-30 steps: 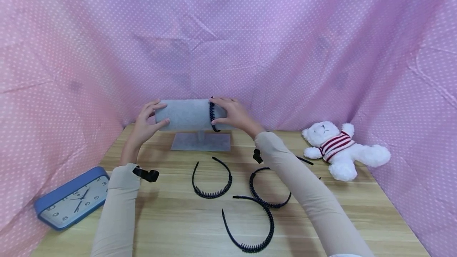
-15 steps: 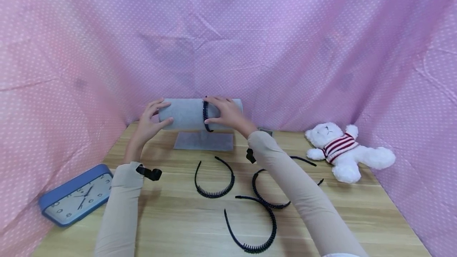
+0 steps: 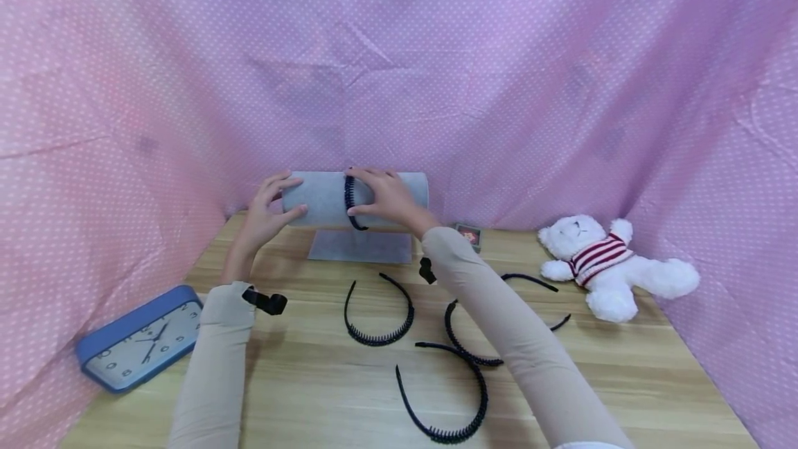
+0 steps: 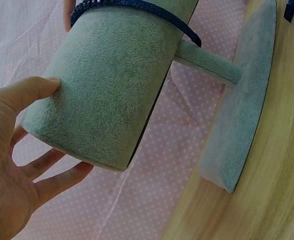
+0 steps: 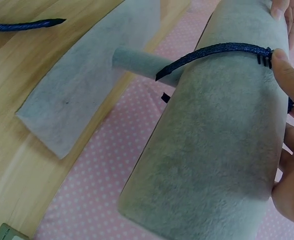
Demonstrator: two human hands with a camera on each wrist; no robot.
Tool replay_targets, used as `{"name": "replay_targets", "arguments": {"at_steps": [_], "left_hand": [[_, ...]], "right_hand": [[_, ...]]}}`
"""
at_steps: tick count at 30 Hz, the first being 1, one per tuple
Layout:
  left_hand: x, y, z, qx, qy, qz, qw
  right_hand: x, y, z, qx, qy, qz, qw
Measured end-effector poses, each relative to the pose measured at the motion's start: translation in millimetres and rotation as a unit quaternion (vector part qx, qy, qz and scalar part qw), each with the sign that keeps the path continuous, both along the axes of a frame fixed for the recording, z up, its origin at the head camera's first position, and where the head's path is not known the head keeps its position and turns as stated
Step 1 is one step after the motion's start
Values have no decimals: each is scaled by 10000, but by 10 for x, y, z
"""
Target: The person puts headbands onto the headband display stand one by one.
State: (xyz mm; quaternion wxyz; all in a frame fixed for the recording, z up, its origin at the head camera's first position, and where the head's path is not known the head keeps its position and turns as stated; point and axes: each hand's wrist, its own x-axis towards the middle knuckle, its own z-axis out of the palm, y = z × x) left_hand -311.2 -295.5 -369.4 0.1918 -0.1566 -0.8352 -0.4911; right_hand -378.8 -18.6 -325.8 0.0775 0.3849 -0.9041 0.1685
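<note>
A grey plush roll stand stands at the back of the table, its thick bar raised on a post. My left hand holds the bar's left end, thumb on the near face and fingers round the far side. Around the bar sits a black toothed headband, its ends hanging on the underside in the right wrist view. My right hand pinches that headband, with the thumb on its toothed part. Part of the right hand's fingers is hidden behind the bar.
Several black headbands lie on the wooden table, one in the middle, one nearer, others partly under my right forearm. A blue clock is at left, a white teddy bear at right, and a small square box behind.
My right hand has slid the headband leftward along the bar, toward its middle. The left hand keeps its hold on the left end. The small box has come into sight.
</note>
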Motion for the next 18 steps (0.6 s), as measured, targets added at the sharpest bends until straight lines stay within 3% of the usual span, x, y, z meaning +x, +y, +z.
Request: {"name": "replay_targets", "arguments": {"at_steps": [4, 11, 18], "left_hand": [[37, 43, 40, 40, -52, 0, 10000], [211, 150, 221, 25, -7, -61, 10000], [229, 162, 234, 77, -12, -97, 9999]], "right_hand": [[13, -35, 27, -23, -134, 20, 9999], [-14, -111, 67, 56, -188, 86, 9998], [-40, -153, 80, 180, -359, -4, 9992]]}}
